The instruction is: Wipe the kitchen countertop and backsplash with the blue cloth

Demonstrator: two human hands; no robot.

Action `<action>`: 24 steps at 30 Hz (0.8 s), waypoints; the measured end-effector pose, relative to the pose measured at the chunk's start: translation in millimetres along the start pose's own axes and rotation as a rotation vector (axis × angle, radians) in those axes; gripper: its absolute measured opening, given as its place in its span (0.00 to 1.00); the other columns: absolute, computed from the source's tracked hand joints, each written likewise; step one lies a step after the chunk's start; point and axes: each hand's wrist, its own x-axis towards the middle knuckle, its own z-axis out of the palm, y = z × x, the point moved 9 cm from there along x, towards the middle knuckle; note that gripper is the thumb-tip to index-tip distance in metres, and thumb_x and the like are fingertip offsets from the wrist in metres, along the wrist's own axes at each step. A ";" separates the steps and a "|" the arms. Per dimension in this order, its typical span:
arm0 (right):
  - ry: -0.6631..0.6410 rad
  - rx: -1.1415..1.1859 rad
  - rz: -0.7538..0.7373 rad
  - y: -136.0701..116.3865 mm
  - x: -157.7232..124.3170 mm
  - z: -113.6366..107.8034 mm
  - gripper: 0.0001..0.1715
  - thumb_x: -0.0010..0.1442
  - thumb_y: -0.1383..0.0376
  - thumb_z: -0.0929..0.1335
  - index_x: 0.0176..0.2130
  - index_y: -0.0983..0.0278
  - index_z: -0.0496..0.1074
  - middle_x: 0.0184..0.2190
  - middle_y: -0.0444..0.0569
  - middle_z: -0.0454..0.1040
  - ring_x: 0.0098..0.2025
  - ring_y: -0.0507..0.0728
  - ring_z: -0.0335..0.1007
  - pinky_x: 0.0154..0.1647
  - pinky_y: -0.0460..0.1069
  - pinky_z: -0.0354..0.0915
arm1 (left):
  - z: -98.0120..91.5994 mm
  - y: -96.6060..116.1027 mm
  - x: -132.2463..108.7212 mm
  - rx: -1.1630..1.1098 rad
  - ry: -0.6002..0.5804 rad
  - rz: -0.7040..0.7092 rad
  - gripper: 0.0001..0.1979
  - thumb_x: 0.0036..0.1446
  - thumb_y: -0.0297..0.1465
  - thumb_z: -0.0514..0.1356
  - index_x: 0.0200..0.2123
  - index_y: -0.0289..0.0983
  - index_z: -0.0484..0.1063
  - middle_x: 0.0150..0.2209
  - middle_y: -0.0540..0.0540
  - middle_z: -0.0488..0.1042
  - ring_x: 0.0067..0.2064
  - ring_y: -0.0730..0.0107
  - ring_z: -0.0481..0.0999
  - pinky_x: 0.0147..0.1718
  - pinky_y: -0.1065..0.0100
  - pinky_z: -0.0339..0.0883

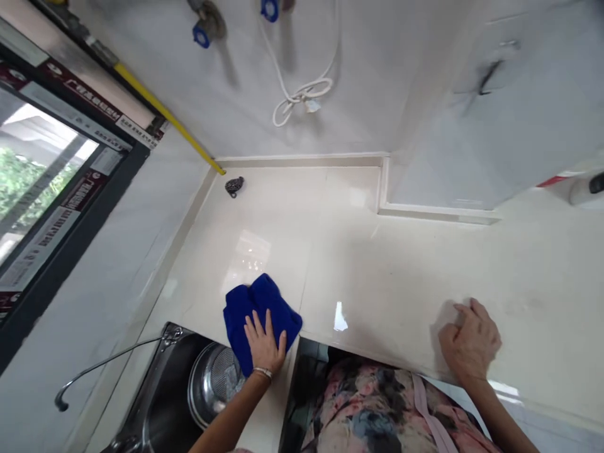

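the left hand [267,346] hides part of the blue cloth [259,296]. left of the cloth, the sink [167,384] runs out of view. beyond the cloth, a dark lump [234,186] is too small to tell; far right of the cloth, a white object [584,194] is cut off.

Left of bottom centre, a cloth [262,294] lies on the countertop [349,251] (beneath the left hand [265,346]). The sink [172,371] sits lower left, beside it.

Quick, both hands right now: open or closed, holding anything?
Left hand: open, laid flat on the cloth.
Right hand: loosely closed, at the counter; nothing visible in it.
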 end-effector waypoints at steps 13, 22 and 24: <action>-0.138 0.137 -0.329 -37.2 2.4 -1.3 0.25 0.61 0.72 0.62 0.57 0.64 0.67 0.68 0.57 0.65 0.72 0.62 0.56 0.75 0.63 0.49 | 6.8 61.9 -4.8 0.069 0.004 0.031 0.33 0.69 0.37 0.46 0.70 0.21 0.57 0.75 0.22 0.43 0.76 0.30 0.31 0.71 0.33 0.42; -0.145 0.240 -0.301 -38.7 8.6 -5.6 0.29 0.58 0.74 0.62 0.58 0.64 0.67 0.68 0.58 0.65 0.72 0.62 0.55 0.75 0.64 0.49 | 10.4 212.0 -12.1 0.083 -0.027 0.692 0.39 0.63 0.40 0.58 0.73 0.32 0.54 0.76 0.28 0.24 0.75 0.24 0.27 0.69 0.28 0.44; -0.149 0.273 -0.300 -40.1 9.1 -4.7 0.30 0.57 0.75 0.62 0.59 0.64 0.66 0.69 0.57 0.64 0.73 0.62 0.54 0.75 0.65 0.50 | 11.0 251.1 -18.5 0.066 -0.091 0.832 0.43 0.61 0.43 0.61 0.74 0.37 0.51 0.76 0.30 0.23 0.75 0.22 0.27 0.68 0.27 0.44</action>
